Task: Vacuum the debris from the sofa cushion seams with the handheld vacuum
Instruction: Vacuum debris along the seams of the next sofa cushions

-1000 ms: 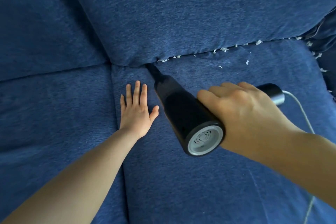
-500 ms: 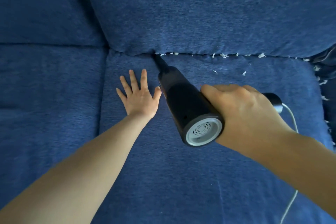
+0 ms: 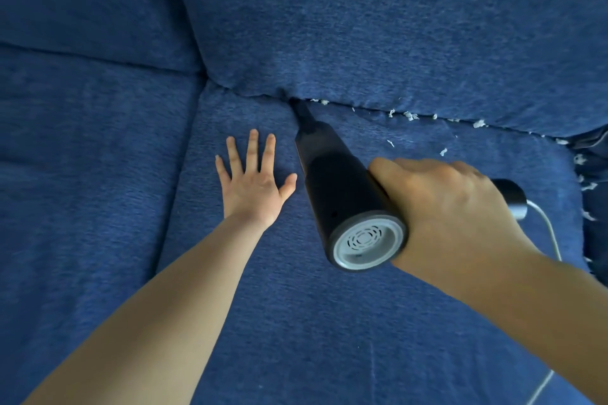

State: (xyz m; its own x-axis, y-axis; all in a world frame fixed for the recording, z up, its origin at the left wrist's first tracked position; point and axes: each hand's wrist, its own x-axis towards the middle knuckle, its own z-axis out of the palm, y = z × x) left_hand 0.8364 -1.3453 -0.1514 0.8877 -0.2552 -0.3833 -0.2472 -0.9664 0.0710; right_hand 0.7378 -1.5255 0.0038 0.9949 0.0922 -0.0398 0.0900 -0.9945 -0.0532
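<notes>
the sofa seat cushion (image 3: 296,322) fills the lower frame; the back cushion (image 3: 394,26) fills the upper right. the seam (image 3: 371,107) between them runs rightward from centre, carrying white debris (image 3: 409,115). the right hand (image 3: 450,207) wraps its grip fully around the handheld vacuum (image 3: 345,197), nozzle tip seated in the seam. the left hand (image 3: 253,184) lies flat and empty, fingers spread, beside the nozzle. advance the nozzle slowly rightward, tip kept in the seam, pressing the cushion down.
</notes>
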